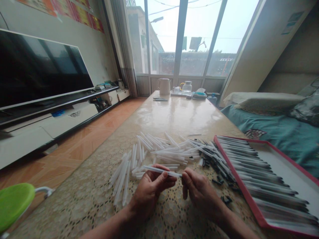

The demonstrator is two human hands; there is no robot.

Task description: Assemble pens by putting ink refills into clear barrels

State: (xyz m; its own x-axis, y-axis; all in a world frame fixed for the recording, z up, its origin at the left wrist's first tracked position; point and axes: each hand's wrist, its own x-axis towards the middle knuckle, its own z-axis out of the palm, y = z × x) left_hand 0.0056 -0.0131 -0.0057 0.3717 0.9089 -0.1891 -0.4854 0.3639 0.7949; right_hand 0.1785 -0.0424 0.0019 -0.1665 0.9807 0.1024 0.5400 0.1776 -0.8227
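My left hand (152, 186) is closed around a translucent white pen barrel (154, 169), held nearly level above the table. At the barrel's right end, the fingers of my right hand (196, 186) are pinched together. Whatever small part they grip there is hidden by the fingertips. Behind my hands lies a loose pile of white pen barrels (171, 152), with more barrels (122, 176) to the left. Thin dark pen refills (219, 157) lie in a heap right of the pile. Small black plugs (218, 181) are scattered near my right hand.
A red-rimmed box (241, 186) at the right holds a row of assembled-looking pens (269, 186). On the table's (174, 116) far end stand a beige jug (164, 87), a glass pitcher (186, 87) and a tissue pack (199, 94). A green stool (16, 204) is at the left.
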